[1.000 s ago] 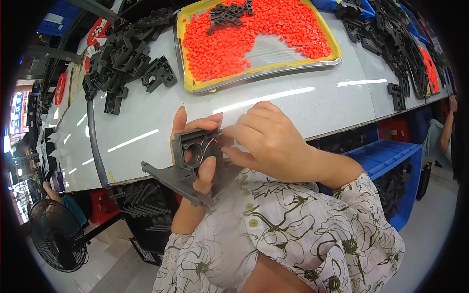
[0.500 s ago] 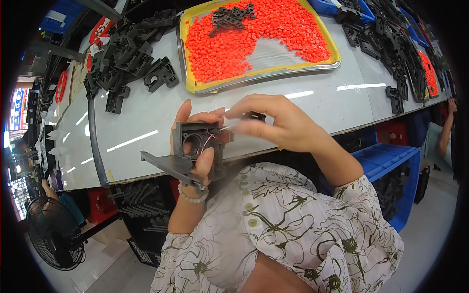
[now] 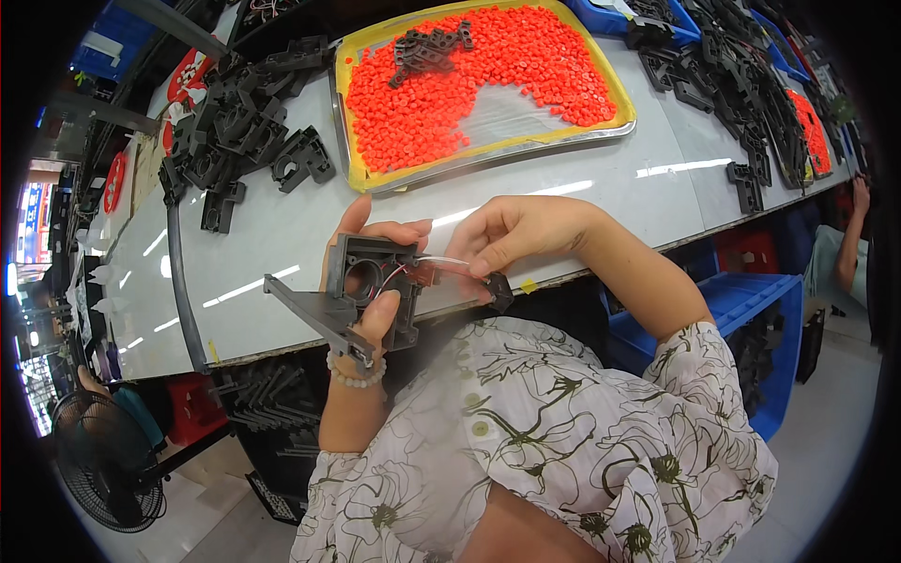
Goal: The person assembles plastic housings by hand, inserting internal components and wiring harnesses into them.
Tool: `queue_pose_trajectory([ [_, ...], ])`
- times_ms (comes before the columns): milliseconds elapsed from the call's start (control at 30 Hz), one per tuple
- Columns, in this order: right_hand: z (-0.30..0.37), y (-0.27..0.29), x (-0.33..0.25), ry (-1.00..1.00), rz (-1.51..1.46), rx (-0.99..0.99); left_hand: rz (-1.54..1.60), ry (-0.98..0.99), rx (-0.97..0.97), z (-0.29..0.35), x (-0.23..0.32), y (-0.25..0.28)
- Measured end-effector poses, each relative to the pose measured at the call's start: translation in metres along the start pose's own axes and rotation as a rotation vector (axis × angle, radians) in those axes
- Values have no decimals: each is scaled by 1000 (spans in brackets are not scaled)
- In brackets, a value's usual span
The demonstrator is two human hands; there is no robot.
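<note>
My left hand (image 3: 377, 319) is wrapped round a dark grey plastic housing (image 3: 402, 310), its thumb on the front and its fingers behind. The housing has a round opening, and a long flat arm (image 3: 314, 314) of the same dark plastic sticks out to the left. Thin red, white and dark wires (image 3: 441, 261) run out of the housing. My right hand (image 3: 533, 233) pinches these wires between thumb and fingers. Just below its fingertips hangs a small black part (image 3: 501, 293); whether it is joined to the wires I cannot tell.
A yellow-edged metal tray (image 3: 488, 158) holds many small red pieces and a few black parts. Dark plastic housings (image 3: 235, 131) are heaped at the left, more black parts (image 3: 741, 122) at the right. A blue crate (image 3: 779, 357) stands below the table edge, a fan (image 3: 108, 460) at lower left.
My right hand has moved down the wires, and they now stretch plainly between the housing and its fingers. The small black part has come lower, below my fingertips. My left hand keeps its hold.
</note>
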State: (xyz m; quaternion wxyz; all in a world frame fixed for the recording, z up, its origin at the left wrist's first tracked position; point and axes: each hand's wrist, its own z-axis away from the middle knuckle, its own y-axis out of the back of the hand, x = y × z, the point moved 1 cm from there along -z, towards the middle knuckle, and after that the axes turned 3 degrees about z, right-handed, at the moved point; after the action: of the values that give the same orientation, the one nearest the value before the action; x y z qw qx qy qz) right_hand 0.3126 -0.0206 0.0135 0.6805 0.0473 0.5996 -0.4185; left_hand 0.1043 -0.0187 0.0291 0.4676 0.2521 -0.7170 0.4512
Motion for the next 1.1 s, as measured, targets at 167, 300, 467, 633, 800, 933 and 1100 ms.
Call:
queue_pose_trajectory([
  [167,6,-1,-12,304,508,557,-7,18,-15,0,2,0],
  [300,18,-28,-25,626,1117,854,35,27,37,-1,-6,4],
  [467,24,-67,-32,805,1629,556,242,45,59,-5,-15,8],
  [633,4,-71,-32,924,1456,377,251,126,29,0,-17,-3],
  [800,-9,-59,-36,810,944,468,359,158,71,-1,-19,-8],
  [933,-12,-57,-34,600,533,550,362,180,9,0,-17,-11],
  [1100,-22,-49,-30,802,994,609,343,173,16,5,-23,-2],
])
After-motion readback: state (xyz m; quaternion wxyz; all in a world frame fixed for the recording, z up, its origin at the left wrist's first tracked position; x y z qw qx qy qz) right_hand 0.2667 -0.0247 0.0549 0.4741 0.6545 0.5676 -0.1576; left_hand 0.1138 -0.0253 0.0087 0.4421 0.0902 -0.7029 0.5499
